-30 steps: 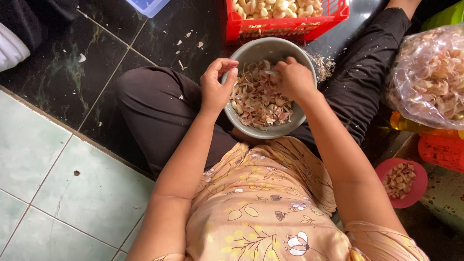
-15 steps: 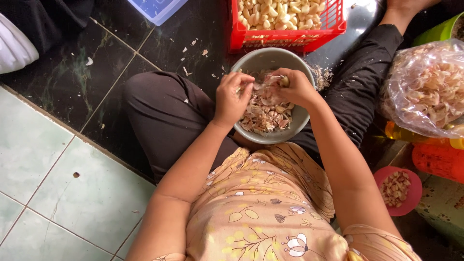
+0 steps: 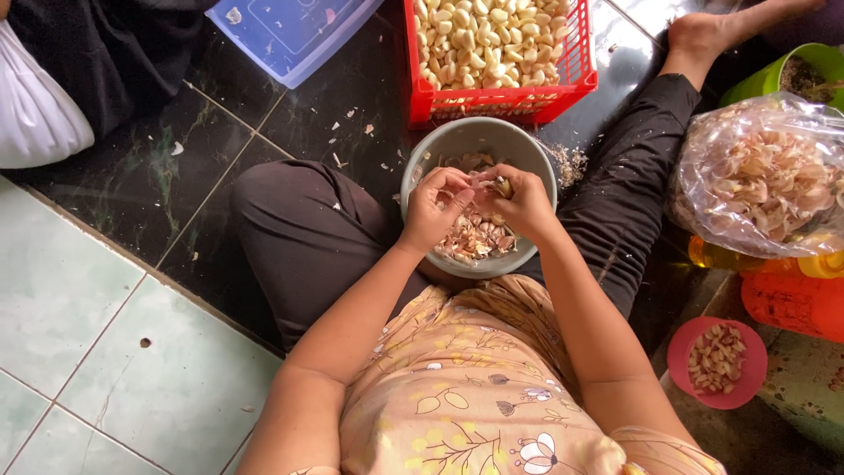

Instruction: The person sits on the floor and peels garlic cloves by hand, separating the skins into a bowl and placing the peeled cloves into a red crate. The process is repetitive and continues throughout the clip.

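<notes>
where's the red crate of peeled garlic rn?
Head view, top centre: the red crate sits on the dark floor just beyond the grey bowl, right of the blue lid.

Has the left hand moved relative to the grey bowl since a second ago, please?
Yes: the left hand has come in from the grey bowl rim to meet the right hand.

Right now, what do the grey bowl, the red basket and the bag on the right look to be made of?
The grey bowl looks like metal, possibly plastic: dull, smooth, thin-rimmed, with a soft sheen. The red basket looks like moulded plastic: glossy, with slotted lattice walls. The bag is thin clear plastic film: crinkled, with glare, and the peels inside show through.
</notes>
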